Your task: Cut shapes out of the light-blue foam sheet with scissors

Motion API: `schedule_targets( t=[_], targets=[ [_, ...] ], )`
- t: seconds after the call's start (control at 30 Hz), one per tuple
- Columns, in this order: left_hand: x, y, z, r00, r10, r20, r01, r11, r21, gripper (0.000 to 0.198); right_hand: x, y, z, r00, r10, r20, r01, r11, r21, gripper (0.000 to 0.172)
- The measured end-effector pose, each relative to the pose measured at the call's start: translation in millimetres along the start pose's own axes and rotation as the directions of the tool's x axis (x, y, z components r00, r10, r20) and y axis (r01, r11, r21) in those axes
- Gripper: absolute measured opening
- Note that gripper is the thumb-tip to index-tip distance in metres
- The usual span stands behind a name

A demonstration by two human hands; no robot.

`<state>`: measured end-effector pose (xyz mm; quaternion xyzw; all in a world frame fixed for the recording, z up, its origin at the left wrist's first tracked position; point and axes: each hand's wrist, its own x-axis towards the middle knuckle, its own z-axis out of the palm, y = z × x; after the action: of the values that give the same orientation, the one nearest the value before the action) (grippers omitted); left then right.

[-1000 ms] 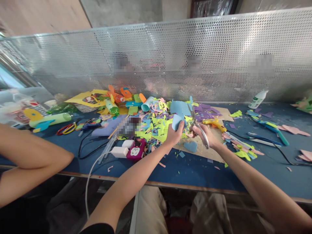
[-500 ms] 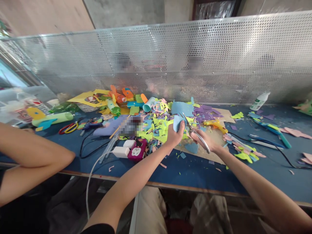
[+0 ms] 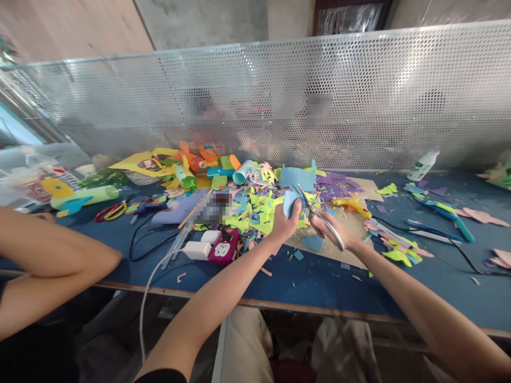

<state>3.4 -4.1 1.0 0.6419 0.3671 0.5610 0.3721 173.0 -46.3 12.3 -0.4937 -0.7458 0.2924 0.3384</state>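
My left hand [image 3: 286, 222] pinches a piece of light blue paper [image 3: 291, 202], thumb on its right side. In my right hand [image 3: 328, 227] is a pair of scissors [image 3: 337, 238], the fingers at its handles. The slightly parted blades point up and left, beside the right edge of the paper; whether they touch it I cannot tell. Beneath both hands lies a heap of yellow-green paper scraps [image 3: 259, 210]. A larger light blue sheet [image 3: 297, 177] rests just behind them, with purple paper pieces [image 3: 337, 186] to its right.
A yellow glue gun [image 3: 353, 206] lies right of my hands. The purple power socket [image 3: 224, 247] with a white cable stands left. Another person's arm [image 3: 59, 255] leans on the table edge at far left. A perforated metal screen [image 3: 259, 80] runs along the back. A white bottle [image 3: 423, 166] stands tilted.
The view has shifted very slightly. Both hands keep their places, with the paper and the scissors held much as before; the scissor blades look nearly the same.
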Motion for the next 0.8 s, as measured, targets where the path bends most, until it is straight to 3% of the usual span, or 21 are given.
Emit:
schedule_targets(
  t=[0.13,0.33,0.47,0.63,0.8],
  targets=[
    [0.7,0.7,-0.2,1.000,-0.005,0.011,0.006,0.999,-0.043,0.050,3.0,4.5,1.8,0.999,-0.012,-0.033,0.011,0.999,-0.032,0.062],
    [3.9,4.6,-4.5,0.998,-0.008,0.060,0.013,0.997,-0.073,0.051,8.3,20.3,-3.1,0.985,0.056,-0.163,-0.067,0.996,-0.065,0.057],
    [5.2,2.8,-3.9,0.999,-0.035,0.029,0.038,0.995,-0.096,0.050,6.6,28.7,-8.9,0.997,-0.033,-0.063,0.027,0.996,-0.088,0.057],
    [4.4,-0.8,-3.9,0.994,-0.020,0.108,0.027,0.998,-0.063,0.050,4.7,29.9,-8.3,0.995,-0.073,0.064,0.078,0.994,-0.082,0.063],
    [3.3,-1.5,-4.9,0.992,-0.055,0.118,0.060,0.997,-0.045,0.050,3.2,24.0,-8.7,0.990,-0.109,0.092,0.112,0.993,-0.029,0.066]
  ],
)
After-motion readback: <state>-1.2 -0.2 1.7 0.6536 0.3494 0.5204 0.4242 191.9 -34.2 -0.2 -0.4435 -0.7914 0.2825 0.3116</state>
